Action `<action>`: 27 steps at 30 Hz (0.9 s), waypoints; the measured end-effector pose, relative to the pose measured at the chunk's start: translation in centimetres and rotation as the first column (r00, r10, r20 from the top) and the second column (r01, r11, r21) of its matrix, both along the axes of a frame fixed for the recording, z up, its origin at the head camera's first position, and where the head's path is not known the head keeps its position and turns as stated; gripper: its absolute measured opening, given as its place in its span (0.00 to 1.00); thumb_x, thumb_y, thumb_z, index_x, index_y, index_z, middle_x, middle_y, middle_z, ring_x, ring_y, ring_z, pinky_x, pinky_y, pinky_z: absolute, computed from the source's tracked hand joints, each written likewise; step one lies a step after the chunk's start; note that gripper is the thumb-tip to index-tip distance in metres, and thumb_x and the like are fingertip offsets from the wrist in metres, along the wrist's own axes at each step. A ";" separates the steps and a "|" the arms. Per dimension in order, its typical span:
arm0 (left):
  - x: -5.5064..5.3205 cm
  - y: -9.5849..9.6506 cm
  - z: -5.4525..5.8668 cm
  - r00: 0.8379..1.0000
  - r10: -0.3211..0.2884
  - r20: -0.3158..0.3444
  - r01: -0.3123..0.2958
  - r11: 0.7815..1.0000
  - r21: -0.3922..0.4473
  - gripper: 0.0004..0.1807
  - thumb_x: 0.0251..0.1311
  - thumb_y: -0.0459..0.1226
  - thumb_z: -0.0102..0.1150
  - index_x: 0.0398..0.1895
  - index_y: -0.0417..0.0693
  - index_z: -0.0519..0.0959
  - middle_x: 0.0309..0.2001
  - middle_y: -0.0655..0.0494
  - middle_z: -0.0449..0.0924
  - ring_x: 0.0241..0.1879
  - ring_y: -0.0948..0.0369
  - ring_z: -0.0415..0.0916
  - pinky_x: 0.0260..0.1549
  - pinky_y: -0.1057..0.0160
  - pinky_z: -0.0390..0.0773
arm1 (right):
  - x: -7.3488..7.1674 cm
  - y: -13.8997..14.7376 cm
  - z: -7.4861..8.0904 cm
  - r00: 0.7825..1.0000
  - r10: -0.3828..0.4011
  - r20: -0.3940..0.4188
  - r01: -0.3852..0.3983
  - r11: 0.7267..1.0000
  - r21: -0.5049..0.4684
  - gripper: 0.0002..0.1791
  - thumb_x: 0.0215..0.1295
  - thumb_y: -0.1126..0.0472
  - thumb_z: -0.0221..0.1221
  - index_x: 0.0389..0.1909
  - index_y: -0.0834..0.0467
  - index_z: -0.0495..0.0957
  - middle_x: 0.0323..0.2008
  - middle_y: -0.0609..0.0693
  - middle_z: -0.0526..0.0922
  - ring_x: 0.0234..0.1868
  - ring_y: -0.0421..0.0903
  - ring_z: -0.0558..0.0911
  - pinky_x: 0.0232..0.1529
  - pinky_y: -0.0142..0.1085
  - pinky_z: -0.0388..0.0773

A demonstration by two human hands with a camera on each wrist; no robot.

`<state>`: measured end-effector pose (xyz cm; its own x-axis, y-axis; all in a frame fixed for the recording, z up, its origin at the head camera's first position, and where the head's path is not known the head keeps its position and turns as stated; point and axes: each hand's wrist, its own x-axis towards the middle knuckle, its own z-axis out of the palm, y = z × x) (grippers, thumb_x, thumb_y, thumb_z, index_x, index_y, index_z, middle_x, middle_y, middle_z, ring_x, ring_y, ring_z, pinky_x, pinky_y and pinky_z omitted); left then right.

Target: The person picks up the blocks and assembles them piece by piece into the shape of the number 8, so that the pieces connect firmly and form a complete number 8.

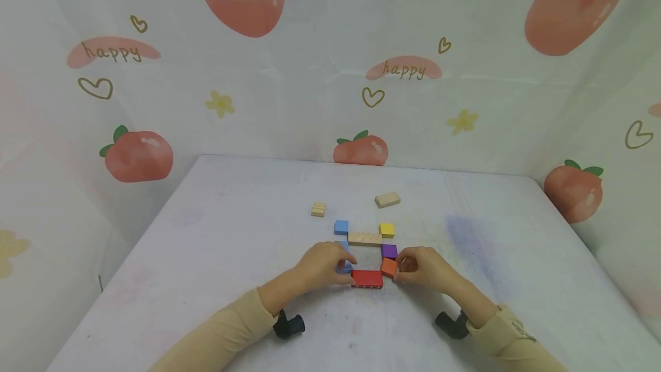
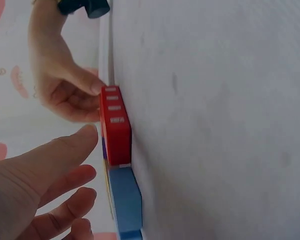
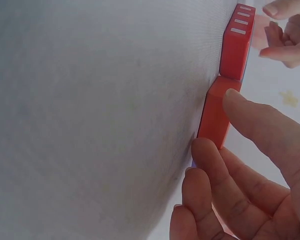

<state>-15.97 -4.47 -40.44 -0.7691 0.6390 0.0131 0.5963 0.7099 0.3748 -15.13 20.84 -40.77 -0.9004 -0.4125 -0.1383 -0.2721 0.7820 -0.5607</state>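
Note:
A small ring of toy blocks lies on the white table. My left hand (image 1: 321, 267) hovers at its left side with thumb and fingers apart, holding nothing, close over a partly hidden blue block (image 1: 344, 269). At the near side lies a red block (image 1: 367, 279) with white marks along its front face. With thumb and index finger my right hand (image 1: 427, 268) pinches an orange block (image 3: 214, 111), slightly turned, at the red block's right end. Behind the orange block sits a purple block (image 1: 389, 251). A second blue block (image 1: 343, 244) is partly covered by the left hand.
A pale wooden plank (image 1: 365, 239) spans the far side, with a blue block (image 1: 341, 227) and a yellow block (image 1: 387, 230) at its back corners. Farther back lie a ridged wooden piece (image 1: 318, 209) and a plain wooden block (image 1: 387, 200). A printed curtain (image 1: 289, 85) hangs behind the table.

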 end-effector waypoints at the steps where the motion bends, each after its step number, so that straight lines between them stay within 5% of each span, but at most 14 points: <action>1: 0.1 0.2 0.0 1.000 -0.011 -0.005 0.011 1.000 -0.009 0.17 0.48 0.47 0.69 0.41 0.51 0.84 0.24 0.62 0.76 0.25 0.70 0.64 0.26 0.74 0.63 | 0.0 0.0 0.0 1.000 -0.002 0.002 0.002 1.000 0.001 0.15 0.49 0.58 0.68 0.36 0.62 0.78 0.24 0.45 0.80 0.26 0.36 0.73 0.27 0.28 0.70; 12: 0.2 1.1 -0.9 0.998 -0.025 -0.061 0.022 0.999 -0.036 0.15 0.45 0.48 0.70 0.35 0.53 0.85 0.22 0.63 0.71 0.22 0.71 0.60 0.24 0.74 0.58 | 0.0 -0.1 0.0 1.000 -0.013 0.013 0.013 1.000 0.007 0.16 0.49 0.58 0.68 0.37 0.61 0.78 0.24 0.45 0.80 0.26 0.37 0.73 0.27 0.28 0.70; 27: 0.0 0.7 -0.5 1.000 0.012 -0.024 -0.013 1.000 -0.013 0.17 0.45 0.49 0.71 0.37 0.52 0.85 0.23 0.63 0.74 0.23 0.70 0.62 0.24 0.74 0.61 | 0.0 0.0 0.1 1.000 -0.005 0.004 0.005 1.000 0.010 0.16 0.50 0.58 0.68 0.37 0.61 0.79 0.24 0.45 0.79 0.26 0.37 0.72 0.27 0.28 0.70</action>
